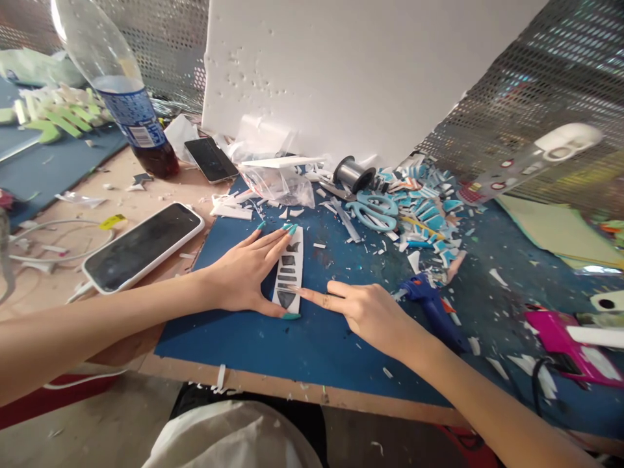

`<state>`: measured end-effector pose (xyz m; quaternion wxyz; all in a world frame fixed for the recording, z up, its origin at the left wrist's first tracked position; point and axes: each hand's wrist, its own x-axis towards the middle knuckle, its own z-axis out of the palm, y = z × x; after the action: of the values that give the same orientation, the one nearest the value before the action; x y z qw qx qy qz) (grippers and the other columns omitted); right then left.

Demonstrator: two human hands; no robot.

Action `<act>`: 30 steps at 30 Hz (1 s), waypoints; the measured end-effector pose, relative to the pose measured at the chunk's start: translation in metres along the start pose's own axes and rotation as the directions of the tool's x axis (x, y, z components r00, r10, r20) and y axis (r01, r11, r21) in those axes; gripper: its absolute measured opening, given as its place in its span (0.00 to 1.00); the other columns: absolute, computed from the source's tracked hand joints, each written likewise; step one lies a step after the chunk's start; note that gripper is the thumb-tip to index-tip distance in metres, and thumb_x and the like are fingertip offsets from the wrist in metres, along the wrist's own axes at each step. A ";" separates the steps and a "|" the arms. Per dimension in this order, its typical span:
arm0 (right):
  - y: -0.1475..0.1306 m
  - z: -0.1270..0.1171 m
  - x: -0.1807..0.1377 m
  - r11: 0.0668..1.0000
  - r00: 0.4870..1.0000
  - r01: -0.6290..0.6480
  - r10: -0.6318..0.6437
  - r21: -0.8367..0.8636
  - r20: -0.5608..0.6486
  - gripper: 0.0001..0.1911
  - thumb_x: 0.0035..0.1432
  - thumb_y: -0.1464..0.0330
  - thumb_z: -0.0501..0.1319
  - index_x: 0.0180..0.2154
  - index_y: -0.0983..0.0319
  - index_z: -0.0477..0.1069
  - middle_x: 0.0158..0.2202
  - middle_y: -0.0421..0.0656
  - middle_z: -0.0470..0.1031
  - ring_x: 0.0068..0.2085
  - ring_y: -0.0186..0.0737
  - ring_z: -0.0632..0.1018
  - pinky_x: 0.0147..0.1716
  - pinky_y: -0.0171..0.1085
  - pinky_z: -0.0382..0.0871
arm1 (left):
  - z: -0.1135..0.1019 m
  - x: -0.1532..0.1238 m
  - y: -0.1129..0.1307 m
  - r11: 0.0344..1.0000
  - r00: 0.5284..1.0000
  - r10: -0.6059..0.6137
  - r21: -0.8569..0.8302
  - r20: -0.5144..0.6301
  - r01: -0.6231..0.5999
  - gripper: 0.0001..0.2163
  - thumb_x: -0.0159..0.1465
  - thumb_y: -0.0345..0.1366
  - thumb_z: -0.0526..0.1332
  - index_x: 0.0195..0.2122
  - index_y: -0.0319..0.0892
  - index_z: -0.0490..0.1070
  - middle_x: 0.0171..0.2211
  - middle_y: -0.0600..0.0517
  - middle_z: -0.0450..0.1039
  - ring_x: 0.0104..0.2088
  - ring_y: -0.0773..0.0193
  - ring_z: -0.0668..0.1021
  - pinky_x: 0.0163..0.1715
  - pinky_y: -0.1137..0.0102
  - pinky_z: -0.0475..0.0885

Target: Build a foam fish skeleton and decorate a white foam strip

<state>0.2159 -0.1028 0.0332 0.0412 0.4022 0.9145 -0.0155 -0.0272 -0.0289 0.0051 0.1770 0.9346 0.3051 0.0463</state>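
Note:
A narrow white strip (299, 260) with dark grey shapes along it lies lengthwise away from me on the blue mat (322, 348). My left hand (248, 270) is spread flat at its left side; the teal-nailed fingertips press the far end and the thumb rests by the near end. From the right, my right hand (363, 312) reaches in with the index finger stretched to the strip's lower part and other fingers curled. A thin, pale sliver shows at that fingertip, over the dark shapes; I cannot make out what it is. The right thumb is hidden.
Light blue scissors (373, 213), a spool (353, 174) and a heap of blue-white scraps (424, 201) lie behind. A blue glue gun (433, 312) is at right, a magenta tool (572, 344) beyond. Leftward are a phone (143, 247), another phone (210, 159) and a bottle (131, 120).

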 end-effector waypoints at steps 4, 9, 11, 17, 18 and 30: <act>0.003 0.000 -0.001 1.000 1.000 0.012 -0.012 0.003 -0.006 0.40 0.52 0.86 0.47 0.60 0.47 0.60 0.27 0.36 0.69 0.22 0.27 0.65 0.19 0.27 0.52 | 0.001 0.001 0.000 1.000 1.000 -0.003 -0.003 -0.007 0.003 0.57 0.50 0.70 0.52 0.67 0.29 0.34 0.67 0.35 0.39 0.67 0.47 0.46 0.65 0.55 0.42; 0.005 -0.002 -0.002 1.000 1.000 0.024 -0.023 0.006 -0.011 0.40 0.52 0.87 0.46 0.60 0.47 0.61 0.27 0.36 0.69 0.22 0.27 0.66 0.19 0.28 0.53 | 0.000 0.001 0.000 1.000 1.000 -0.004 0.014 0.015 0.004 0.58 0.50 0.70 0.52 0.66 0.27 0.34 0.67 0.35 0.38 0.68 0.48 0.45 0.65 0.54 0.41; 0.006 -0.003 -0.002 1.000 1.000 0.024 -0.024 0.004 -0.015 0.40 0.52 0.87 0.46 0.60 0.47 0.61 0.26 0.36 0.69 0.21 0.27 0.66 0.19 0.28 0.52 | 0.000 0.001 0.000 1.000 1.000 -0.004 0.019 0.019 0.003 0.58 0.50 0.70 0.52 0.66 0.27 0.33 0.67 0.35 0.37 0.68 0.48 0.45 0.65 0.53 0.42; 0.007 -0.004 -0.004 0.999 1.000 0.021 -0.021 0.027 -0.012 0.41 0.51 0.87 0.45 0.60 0.48 0.60 0.26 0.36 0.68 0.20 0.28 0.64 0.18 0.28 0.52 | 0.001 0.001 0.000 1.000 1.000 -0.005 0.015 0.003 0.005 0.57 0.50 0.70 0.51 0.67 0.29 0.32 0.67 0.35 0.38 0.68 0.49 0.46 0.64 0.54 0.42; 0.008 -0.004 -0.005 0.999 1.000 0.020 -0.020 0.030 -0.007 0.41 0.51 0.87 0.45 0.60 0.48 0.60 0.26 0.36 0.68 0.20 0.28 0.64 0.18 0.28 0.52 | 0.001 0.001 0.001 1.000 1.000 -0.006 0.014 0.003 0.006 0.57 0.50 0.70 0.51 0.67 0.29 0.32 0.67 0.35 0.39 0.68 0.48 0.46 0.64 0.54 0.42; 0.013 -0.006 -0.008 0.996 0.999 0.005 -0.009 0.084 0.040 0.39 0.54 0.85 0.45 0.61 0.46 0.58 0.26 0.36 0.67 0.21 0.26 0.64 0.19 0.26 0.54 | 0.002 0.001 -0.001 1.000 1.000 -0.003 0.012 -0.005 0.003 0.57 0.50 0.70 0.51 0.67 0.31 0.33 0.67 0.35 0.39 0.67 0.48 0.47 0.65 0.55 0.42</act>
<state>0.2299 -0.0993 0.0404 0.0429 0.3998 0.9135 -0.0621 -0.0260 -0.0284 0.0027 0.1707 0.9351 0.3070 0.0465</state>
